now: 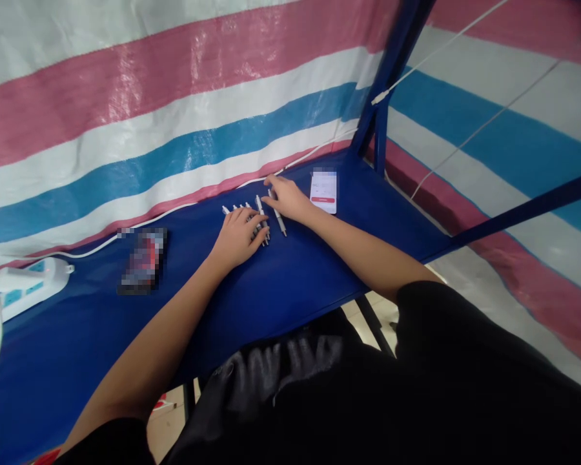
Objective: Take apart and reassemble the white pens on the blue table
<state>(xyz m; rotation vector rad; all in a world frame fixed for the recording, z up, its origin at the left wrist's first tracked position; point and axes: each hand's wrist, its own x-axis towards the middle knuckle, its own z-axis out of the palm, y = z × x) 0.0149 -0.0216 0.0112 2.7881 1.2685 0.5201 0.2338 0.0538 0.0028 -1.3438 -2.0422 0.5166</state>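
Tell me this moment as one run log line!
left hand: over row of pens | right hand: at rightmost pen, grip unclear | phone: lit, on blue table

slim white-and-grey pens (280, 220): six or more, some covered | rectangular white-screened phone (323, 192): one | blurred dark rectangular object (144, 261): one | white-and-blue plastic device (53, 278): one | blue desk (281, 284): one

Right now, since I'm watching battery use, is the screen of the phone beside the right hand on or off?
On: the phone shows a bright white display with a red bar across its lower part.
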